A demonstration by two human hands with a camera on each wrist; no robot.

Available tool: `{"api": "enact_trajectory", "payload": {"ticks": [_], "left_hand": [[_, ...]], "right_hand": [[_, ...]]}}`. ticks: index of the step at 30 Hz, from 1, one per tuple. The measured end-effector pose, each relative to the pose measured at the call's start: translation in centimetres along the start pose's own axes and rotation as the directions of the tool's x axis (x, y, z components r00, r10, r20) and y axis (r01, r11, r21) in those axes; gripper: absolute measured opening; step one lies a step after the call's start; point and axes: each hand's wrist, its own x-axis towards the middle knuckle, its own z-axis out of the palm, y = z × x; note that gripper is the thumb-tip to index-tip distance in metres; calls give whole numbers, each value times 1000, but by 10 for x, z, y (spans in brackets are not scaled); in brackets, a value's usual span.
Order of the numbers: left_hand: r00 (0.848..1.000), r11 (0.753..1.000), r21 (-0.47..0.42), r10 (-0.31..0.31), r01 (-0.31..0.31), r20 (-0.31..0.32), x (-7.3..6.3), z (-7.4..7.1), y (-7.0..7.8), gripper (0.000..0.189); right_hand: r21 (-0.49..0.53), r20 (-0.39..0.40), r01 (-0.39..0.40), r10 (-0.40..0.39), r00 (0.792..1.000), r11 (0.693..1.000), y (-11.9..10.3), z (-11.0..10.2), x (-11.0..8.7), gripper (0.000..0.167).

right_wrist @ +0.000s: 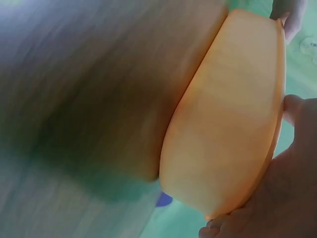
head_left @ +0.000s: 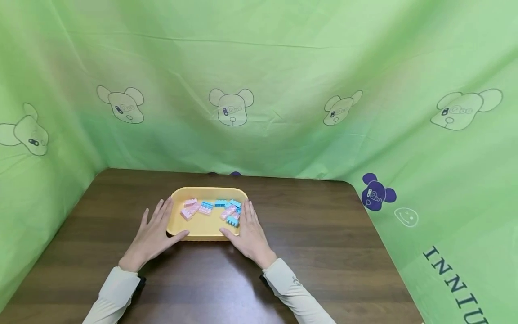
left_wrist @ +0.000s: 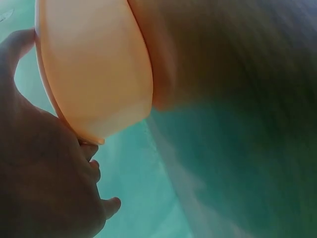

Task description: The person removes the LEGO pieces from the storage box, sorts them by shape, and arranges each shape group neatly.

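Observation:
A yellow tray (head_left: pixel 204 230) with rounded corners is on the brown wooden table, holding several pink toy bricks (head_left: pixel 187 213) and blue toy bricks (head_left: pixel 232 221). At its left end my left hand (head_left: pixel 150 239) touches the rim with straight, spread fingers, its thumb along the front edge. My right hand (head_left: pixel 252 236) mirrors this on the right end, fingers extended along the rim and thumb at the front corner. Both wrist views show the outer wall of the tray (left_wrist: pixel 94 64) close up, with the hand at its rim. The bricks are hidden there.
The table (head_left: pixel 315 234) extends around the tray on all sides. Green cloth (head_left: pixel 283 67) with printed bear heads hangs behind and at both sides of it. White sleeves (head_left: pixel 117 288) cover the forearms, with dark bands at the wrists.

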Motion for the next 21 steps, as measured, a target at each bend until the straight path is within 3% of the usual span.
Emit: {"api": "enact_trajectory", "payload": {"ticks": [21], "left_hand": [[999, 999, 6, -40, 40, -17, -38, -16, -27, 120]], "right_hand": [[-25, -16, 15, -15, 1000, 1000, -47, 25, -8, 102]]}}
